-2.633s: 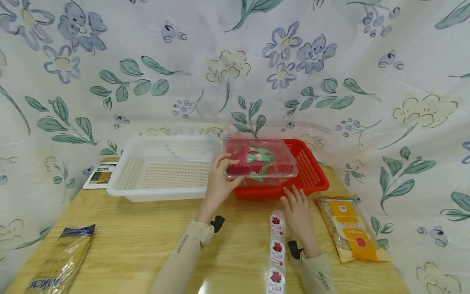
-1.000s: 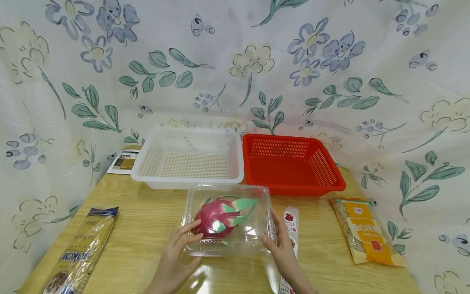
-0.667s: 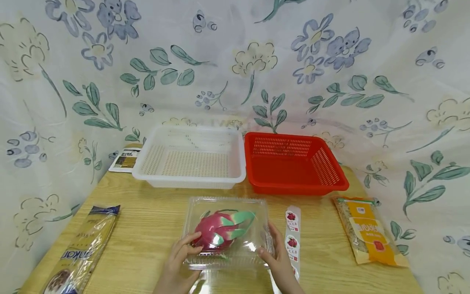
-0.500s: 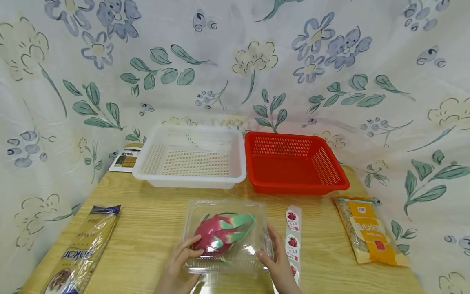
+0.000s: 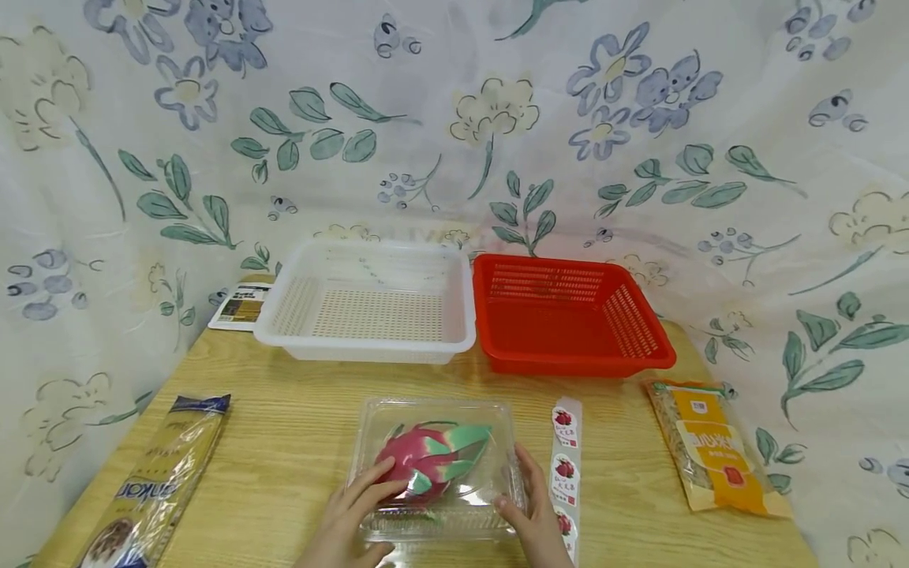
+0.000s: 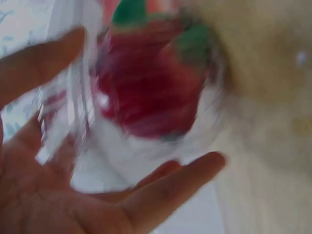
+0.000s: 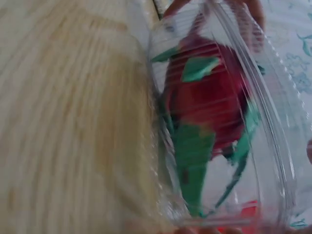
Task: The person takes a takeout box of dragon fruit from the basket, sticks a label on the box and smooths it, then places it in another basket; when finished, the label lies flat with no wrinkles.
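Note:
A clear plastic clamshell box [image 5: 472,501] with its lid down lies at the front middle of the table, a red dragon fruit [image 5: 419,454] with green leaf tips inside. My left hand [image 5: 344,525] is at its left front corner. Its fingertips lie over the lid, and the thumb points low in front. In the left wrist view those fingers [image 6: 170,192] are spread beside the box. At the opposite side my right hand [image 5: 536,517] grips the right front corner, thumb on the front and fingers along the side. The right wrist view shows the fruit [image 7: 207,97] through the wall.
Behind stand a white basket [image 5: 369,351] and a red basket [image 5: 568,367]. A strip of dragon fruit stickers [image 5: 566,465] lies right of the box. An orange food bag [image 5: 717,450] is far right, a gold packet [image 5: 159,481] left, and a white-edged packet [image 5: 241,308] beside the white basket.
The box with the dragon fruit has come out of the red basket, forward to the table's front middle. Both hands came with it. Lately the left fingers slid further over the lid.

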{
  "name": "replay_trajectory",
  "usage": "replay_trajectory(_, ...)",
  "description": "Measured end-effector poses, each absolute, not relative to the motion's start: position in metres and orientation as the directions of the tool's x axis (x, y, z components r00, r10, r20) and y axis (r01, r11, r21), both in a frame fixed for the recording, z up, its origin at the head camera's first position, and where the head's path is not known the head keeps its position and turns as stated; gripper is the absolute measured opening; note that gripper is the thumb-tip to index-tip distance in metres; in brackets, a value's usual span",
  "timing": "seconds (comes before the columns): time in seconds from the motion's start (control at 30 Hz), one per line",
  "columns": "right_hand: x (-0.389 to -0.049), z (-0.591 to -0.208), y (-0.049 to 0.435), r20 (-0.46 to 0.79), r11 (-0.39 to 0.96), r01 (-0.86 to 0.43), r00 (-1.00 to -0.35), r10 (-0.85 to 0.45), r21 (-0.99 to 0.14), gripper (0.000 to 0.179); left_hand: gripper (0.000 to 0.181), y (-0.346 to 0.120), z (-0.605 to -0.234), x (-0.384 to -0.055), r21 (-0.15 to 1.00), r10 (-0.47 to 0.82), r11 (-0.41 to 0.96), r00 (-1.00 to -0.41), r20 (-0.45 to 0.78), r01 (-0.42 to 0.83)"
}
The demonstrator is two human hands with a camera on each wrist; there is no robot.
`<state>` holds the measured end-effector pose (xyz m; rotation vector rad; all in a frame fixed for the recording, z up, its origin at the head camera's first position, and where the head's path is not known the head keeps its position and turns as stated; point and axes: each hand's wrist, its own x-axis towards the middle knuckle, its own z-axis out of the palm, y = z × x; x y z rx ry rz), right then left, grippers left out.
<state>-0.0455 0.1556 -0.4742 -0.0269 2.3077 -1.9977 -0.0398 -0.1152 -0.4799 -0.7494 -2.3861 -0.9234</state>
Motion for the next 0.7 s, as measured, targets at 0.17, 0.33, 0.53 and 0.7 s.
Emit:
replay_trajectory(0.17,-0.051,-0.468,0.172,-0.080,0.205,0.058,-0.992,-0.098,-0.977,0.054,0.079,-0.119,-0.479,-0.042,0.463,0.330,0.604,-0.732,0.596,0.649)
replay_trajectory(0.33,-0.071,-0.470,0.200,-0.042,0.379,0.074,-0.995,0.092,-0.922,0.046,0.080,-0.120,-0.482,-0.041,0.509,0.315,0.576,-0.748,0.584,0.639)
replay_trajectory(0.53,-0.094,-0.480,0.227,0.064,0.616,0.128,-0.958,0.281,-0.778,0.066,0.083,-0.121,-0.484,-0.040,0.530,0.296,0.571,-0.760,0.579,0.626)
replay_trajectory(0.7,-0.100,-0.485,0.232,0.054,0.669,0.165,-0.955,0.293,-0.724,0.080,0.084,-0.120,-0.486,-0.040,0.538,0.293,0.562,-0.759,0.581,0.628)
